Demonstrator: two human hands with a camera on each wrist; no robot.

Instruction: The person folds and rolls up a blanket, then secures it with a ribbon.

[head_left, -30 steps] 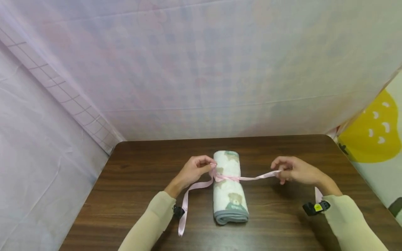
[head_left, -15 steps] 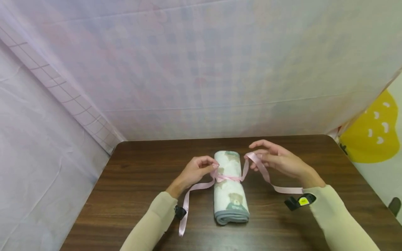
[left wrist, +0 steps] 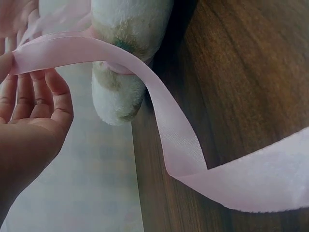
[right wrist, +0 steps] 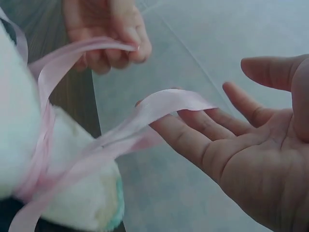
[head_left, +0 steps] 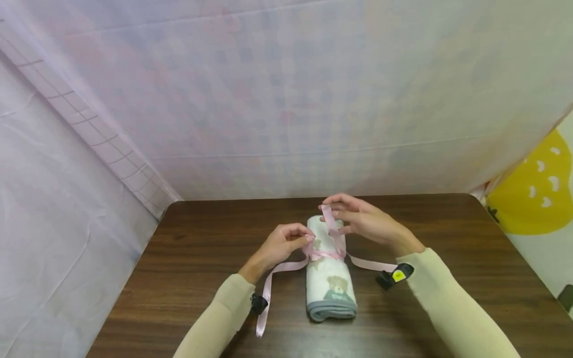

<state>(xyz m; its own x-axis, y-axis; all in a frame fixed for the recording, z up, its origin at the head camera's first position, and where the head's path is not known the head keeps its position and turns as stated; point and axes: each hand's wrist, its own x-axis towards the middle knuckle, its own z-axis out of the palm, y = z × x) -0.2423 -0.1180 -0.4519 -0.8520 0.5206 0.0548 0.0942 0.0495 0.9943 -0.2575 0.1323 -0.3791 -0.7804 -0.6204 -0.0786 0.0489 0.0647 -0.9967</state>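
Observation:
A rolled white towel [head_left: 329, 286] with bear prints and a grey edge lies on the table, a pink ribbon [head_left: 329, 255] wrapped round its middle. My left hand [head_left: 282, 244] pinches a piece of the ribbon between thumb and fingertips at the towel's left side; one tail hangs down past that wrist. Over the towel's far half, my right hand [head_left: 369, 221] carries the other ribbon length. In the right wrist view that ribbon [right wrist: 161, 104] drapes across extended fingers [right wrist: 188, 142], with the thumb held apart. The ribbon's right end runs behind the right wrist.
The brown wooden table [head_left: 201, 248] reaches back to a pale checked curtain [head_left: 286, 99]. White sheeting [head_left: 53, 209] hangs at the left. A yellow printed shape [head_left: 532, 194] shows on the right wall. A black strap device [head_left: 394, 276] sits on the right wrist.
My right hand has moved left from beside the towel to above it, bringing the ribbon up into a raised loop. My left hand keeps its pinch, nearly still.

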